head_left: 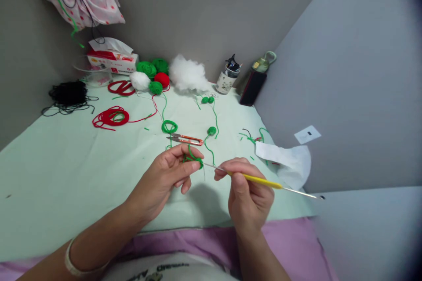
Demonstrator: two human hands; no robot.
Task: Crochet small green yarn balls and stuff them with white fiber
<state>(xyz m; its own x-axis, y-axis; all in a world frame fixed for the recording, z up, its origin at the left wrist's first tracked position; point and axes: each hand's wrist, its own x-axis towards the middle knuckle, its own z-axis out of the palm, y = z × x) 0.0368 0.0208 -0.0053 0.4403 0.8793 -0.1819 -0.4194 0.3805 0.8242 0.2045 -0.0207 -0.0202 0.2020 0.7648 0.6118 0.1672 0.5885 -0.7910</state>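
My left hand (pixel 168 175) pinches a small green yarn piece (pixel 194 159) between thumb and fingers, with the strand looped over them. My right hand (pixel 245 189) is closed round a crochet hook with a yellow handle (pixel 260 181), and its metal tip reaches into the green piece. Both hands hover over a pale green table (pixel 66 171). Orange thread snips (pixel 187 139) lie just beyond my left hand. A loose coil of green yarn (pixel 169 127) sits behind the snips.
Green, red and white yarn balls (pixel 152 74) and white stuffing (pixel 188 73) sit at the back. Red cord (pixel 110 117), black cord (pixel 68 94), a tissue box (pixel 112 59), a cup (pixel 227 80), a bottle (pixel 259 77) and white paper (pixel 286 160) lie around.
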